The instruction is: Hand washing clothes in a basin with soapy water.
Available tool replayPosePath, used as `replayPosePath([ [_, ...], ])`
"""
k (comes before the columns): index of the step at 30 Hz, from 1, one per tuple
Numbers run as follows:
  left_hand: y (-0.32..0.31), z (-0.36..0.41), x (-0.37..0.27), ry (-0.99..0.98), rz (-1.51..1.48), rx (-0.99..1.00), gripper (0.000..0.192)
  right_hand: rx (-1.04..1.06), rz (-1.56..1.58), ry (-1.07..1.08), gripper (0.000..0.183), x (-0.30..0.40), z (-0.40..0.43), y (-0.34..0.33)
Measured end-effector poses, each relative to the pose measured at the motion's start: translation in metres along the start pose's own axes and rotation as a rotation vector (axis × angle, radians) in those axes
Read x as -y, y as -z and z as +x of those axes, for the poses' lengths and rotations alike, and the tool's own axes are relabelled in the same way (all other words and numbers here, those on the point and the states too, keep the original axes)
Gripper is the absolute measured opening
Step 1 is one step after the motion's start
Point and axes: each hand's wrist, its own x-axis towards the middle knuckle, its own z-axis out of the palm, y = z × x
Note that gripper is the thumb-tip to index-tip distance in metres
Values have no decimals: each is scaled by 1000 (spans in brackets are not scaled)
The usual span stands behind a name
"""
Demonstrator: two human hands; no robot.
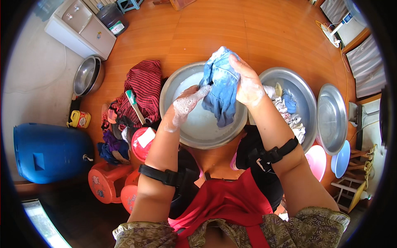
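A wet blue denim garment (pixel 221 83) hangs between my hands above a metal basin (pixel 169 124) of cloudy water. My left hand (pixel 189 104), coated in suds, grips the garment's left side. With its thumb raised, my right hand (pixel 249 82) holds the upper right of the cloth; foam shows on its palm and wrist. Pale suds cling to the garment's top. To the right, a second metal basin (pixel 305 102) contains several white and blue cloths (pixel 293 116).
Left of the basin are a striped red cloth (pixel 144 83), a green-and-white scrub brush (pixel 135 107), a red lidded tub (pixel 139 145) and red plastic stools (pixel 102 186). A blue barrel (pixel 52 152) lies farther left. At right, a metal basin (pixel 332 119) stands tilted beside pink (pixel 316 162) and blue basins (pixel 340 159).
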Motion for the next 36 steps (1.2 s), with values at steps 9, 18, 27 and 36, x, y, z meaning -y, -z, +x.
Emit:
replayPosePath([
  [9, -12, 23, -1, -129, -496, -497, 12, -16, -1143, -396, 35, 24, -6, 12],
  [18, -35, 15, -23, -303, -626, -158, 8, 143, -1075, -425, 73, 0, 8, 27],
  [27, 2, 30, 28, 113, -250, -285, 54, 108, -193, -41, 31, 11, 4, -6],
  [36, -43, 25, -1, 60, -702, -174, 30, 7, -354, -4, 32, 31, -5, 9],
])
